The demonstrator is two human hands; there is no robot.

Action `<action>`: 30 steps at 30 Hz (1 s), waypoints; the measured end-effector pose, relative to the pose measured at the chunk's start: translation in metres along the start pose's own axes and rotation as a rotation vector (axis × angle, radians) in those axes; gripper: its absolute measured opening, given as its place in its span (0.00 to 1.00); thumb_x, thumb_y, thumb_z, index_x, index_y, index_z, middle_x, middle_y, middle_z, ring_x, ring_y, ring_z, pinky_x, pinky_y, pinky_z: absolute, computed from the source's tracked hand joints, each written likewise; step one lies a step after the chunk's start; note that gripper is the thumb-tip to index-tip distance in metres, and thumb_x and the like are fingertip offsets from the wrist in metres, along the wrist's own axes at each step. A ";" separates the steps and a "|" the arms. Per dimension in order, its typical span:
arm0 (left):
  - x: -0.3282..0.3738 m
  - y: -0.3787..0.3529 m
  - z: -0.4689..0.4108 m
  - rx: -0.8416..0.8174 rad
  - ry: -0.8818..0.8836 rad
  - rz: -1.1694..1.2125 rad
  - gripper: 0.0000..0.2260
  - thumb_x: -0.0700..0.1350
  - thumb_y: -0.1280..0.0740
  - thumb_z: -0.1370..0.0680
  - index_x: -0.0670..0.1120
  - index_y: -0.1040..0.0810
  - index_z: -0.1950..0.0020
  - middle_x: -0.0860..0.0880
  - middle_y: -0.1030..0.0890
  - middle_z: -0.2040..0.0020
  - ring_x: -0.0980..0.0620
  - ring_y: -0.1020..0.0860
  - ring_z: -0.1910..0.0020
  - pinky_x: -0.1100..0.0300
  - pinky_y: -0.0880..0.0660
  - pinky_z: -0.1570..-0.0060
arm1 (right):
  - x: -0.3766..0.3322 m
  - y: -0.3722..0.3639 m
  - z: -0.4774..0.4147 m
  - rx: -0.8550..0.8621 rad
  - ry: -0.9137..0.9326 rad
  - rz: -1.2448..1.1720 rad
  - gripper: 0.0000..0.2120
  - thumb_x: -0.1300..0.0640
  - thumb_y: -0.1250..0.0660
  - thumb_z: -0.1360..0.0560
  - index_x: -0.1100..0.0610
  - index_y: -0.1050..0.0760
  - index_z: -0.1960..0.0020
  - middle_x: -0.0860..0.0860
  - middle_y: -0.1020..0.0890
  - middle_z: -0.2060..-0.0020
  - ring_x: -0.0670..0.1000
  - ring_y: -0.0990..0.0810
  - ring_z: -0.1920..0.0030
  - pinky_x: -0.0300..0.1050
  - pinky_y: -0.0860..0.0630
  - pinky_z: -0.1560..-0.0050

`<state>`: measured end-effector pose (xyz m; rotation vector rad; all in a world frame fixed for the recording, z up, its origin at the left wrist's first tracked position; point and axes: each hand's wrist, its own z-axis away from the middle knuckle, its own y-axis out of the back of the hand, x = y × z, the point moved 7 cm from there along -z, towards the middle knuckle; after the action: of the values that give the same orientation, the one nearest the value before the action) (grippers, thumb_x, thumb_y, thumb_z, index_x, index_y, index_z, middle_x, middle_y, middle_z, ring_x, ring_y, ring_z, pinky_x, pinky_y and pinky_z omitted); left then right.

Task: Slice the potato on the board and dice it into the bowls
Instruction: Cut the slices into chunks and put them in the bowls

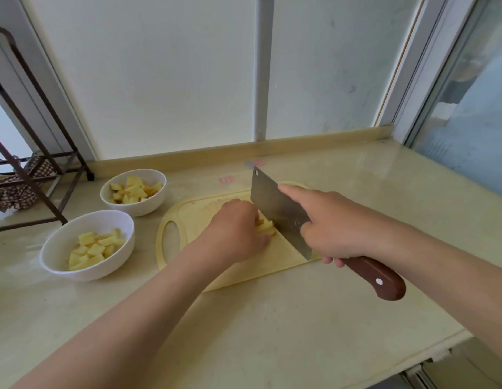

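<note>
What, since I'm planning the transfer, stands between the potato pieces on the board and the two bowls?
Only the left hand, holding the potato pieces from the bowl side. Beyond it lie the bare handle end of the board and open counter up to the near bowl and far bowl. The cleaver is on the opposite side.

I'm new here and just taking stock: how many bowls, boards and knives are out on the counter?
Bowls: 2
Board: 1
Knife: 1
Total: 4
</note>
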<state>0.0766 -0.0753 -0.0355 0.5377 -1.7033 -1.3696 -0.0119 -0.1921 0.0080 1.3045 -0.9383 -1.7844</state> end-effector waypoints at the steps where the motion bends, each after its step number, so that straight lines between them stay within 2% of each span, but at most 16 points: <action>1: 0.000 0.001 0.001 0.006 -0.003 -0.005 0.14 0.53 0.30 0.25 0.47 0.22 0.44 0.50 0.26 0.51 0.50 0.27 0.50 0.60 0.31 0.55 | 0.000 0.000 -0.002 0.006 0.005 -0.002 0.41 0.65 0.45 0.21 0.33 0.53 0.18 0.54 0.18 0.57 0.48 0.20 0.76 0.43 0.19 0.72; 5: 0.003 0.007 0.005 -0.033 -0.077 0.009 0.20 0.55 0.29 0.25 0.48 0.25 0.37 0.52 0.29 0.47 0.52 0.30 0.48 0.62 0.33 0.51 | 0.005 0.001 -0.005 0.028 0.010 -0.011 0.40 0.64 0.45 0.20 0.32 0.52 0.18 0.51 0.23 0.51 0.47 0.19 0.75 0.42 0.21 0.72; 8: 0.004 0.012 0.008 -0.099 -0.172 0.045 0.23 0.54 0.28 0.26 0.51 0.27 0.33 0.53 0.25 0.40 0.54 0.26 0.45 0.63 0.32 0.46 | 0.008 0.001 -0.003 0.025 -0.002 -0.016 0.40 0.63 0.44 0.19 0.31 0.52 0.18 0.51 0.23 0.59 0.48 0.18 0.75 0.46 0.18 0.69; 10: -0.002 0.015 0.009 -0.134 -0.188 0.083 0.21 0.52 0.27 0.27 0.52 0.25 0.36 0.54 0.23 0.41 0.56 0.23 0.50 0.61 0.26 0.48 | 0.011 0.000 -0.002 0.017 -0.013 -0.012 0.41 0.63 0.44 0.20 0.31 0.53 0.19 0.53 0.19 0.60 0.52 0.16 0.71 0.49 0.16 0.67; 12: -0.007 0.016 0.011 -0.129 -0.190 0.111 0.17 0.51 0.27 0.27 0.52 0.22 0.39 0.54 0.21 0.45 0.59 0.21 0.56 0.62 0.23 0.49 | 0.013 -0.001 0.001 0.014 -0.017 -0.014 0.41 0.63 0.45 0.21 0.30 0.52 0.19 0.54 0.17 0.53 0.55 0.14 0.68 0.49 0.16 0.66; 14: -0.007 0.016 0.012 -0.099 -0.210 0.123 0.14 0.49 0.27 0.27 0.51 0.20 0.41 0.55 0.19 0.47 0.61 0.22 0.58 0.64 0.24 0.51 | 0.014 -0.001 0.003 0.022 -0.014 -0.034 0.41 0.64 0.45 0.21 0.30 0.52 0.19 0.53 0.20 0.42 0.54 0.14 0.69 0.46 0.18 0.69; 16: -0.004 0.014 0.012 -0.084 -0.236 0.129 0.13 0.47 0.27 0.26 0.50 0.18 0.42 0.55 0.19 0.46 0.62 0.23 0.60 0.63 0.25 0.50 | 0.016 -0.001 0.004 0.028 -0.014 -0.051 0.41 0.64 0.45 0.21 0.30 0.51 0.19 0.52 0.23 0.37 0.53 0.14 0.69 0.44 0.19 0.71; 20: 0.000 0.011 0.012 -0.063 -0.235 0.140 0.13 0.46 0.27 0.27 0.49 0.18 0.42 0.54 0.19 0.45 0.60 0.23 0.59 0.57 0.24 0.48 | 0.017 -0.001 0.005 0.027 -0.011 -0.057 0.40 0.63 0.45 0.21 0.30 0.50 0.19 0.51 0.22 0.42 0.53 0.14 0.70 0.44 0.19 0.70; 25: -0.008 0.019 0.011 -0.060 -0.145 0.198 0.20 0.49 0.24 0.28 0.49 0.22 0.37 0.55 0.22 0.48 0.59 0.23 0.57 0.60 0.24 0.46 | 0.015 -0.001 0.009 0.015 -0.010 -0.048 0.41 0.63 0.45 0.22 0.30 0.51 0.19 0.52 0.22 0.39 0.52 0.14 0.70 0.46 0.18 0.69; 28: -0.013 0.017 0.009 -0.063 -0.073 0.173 0.16 0.50 0.24 0.30 0.44 0.19 0.46 0.48 0.18 0.51 0.50 0.20 0.53 0.53 0.22 0.48 | 0.011 -0.002 0.012 0.009 -0.007 -0.004 0.41 0.64 0.45 0.21 0.31 0.52 0.19 0.50 0.20 0.53 0.49 0.17 0.74 0.45 0.18 0.70; 30: -0.013 0.014 0.008 -0.054 -0.033 0.184 0.12 0.48 0.24 0.30 0.42 0.19 0.54 0.44 0.17 0.54 0.46 0.20 0.53 0.51 0.22 0.50 | 0.006 -0.004 0.013 0.001 -0.021 0.040 0.42 0.64 0.44 0.22 0.31 0.54 0.18 0.49 0.22 0.58 0.51 0.16 0.72 0.48 0.16 0.66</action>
<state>0.0793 -0.0564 -0.0269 0.3211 -1.6925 -1.2941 -0.0266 -0.1933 0.0052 1.2613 -0.9699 -1.7705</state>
